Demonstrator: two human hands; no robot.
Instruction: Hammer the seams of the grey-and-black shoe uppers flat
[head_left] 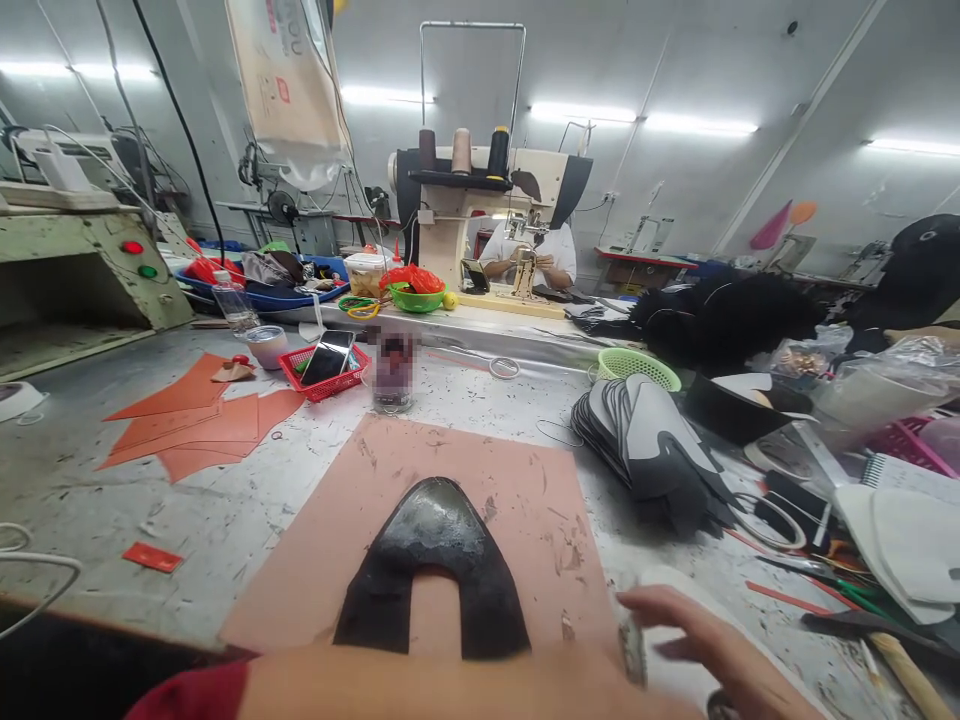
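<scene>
A black U-shaped piece like a shoe upper [439,535] lies flat on a pinkish board [315,560], its rounded end shiny grey and away from me. My left forearm, in a red sleeve, stretches rightward across the bottom edge, in front of the piece's two legs. At its far end my left hand [592,675] is smeared and its fingers cannot be made out. Over white material [667,675] at the lower right is my right hand [705,630], slightly blurred, fingers apart, with no held thing visible. A narrow patterned band [632,650] shows between the hands.
Stacked grey-and-black cut pieces [637,440] lie right of the board, before a green basket [637,368]. Orange sheets [202,415] and a red basket [341,380] holding a phone are at left. Behind stands a sewing machine [442,230]; a person sits beyond it.
</scene>
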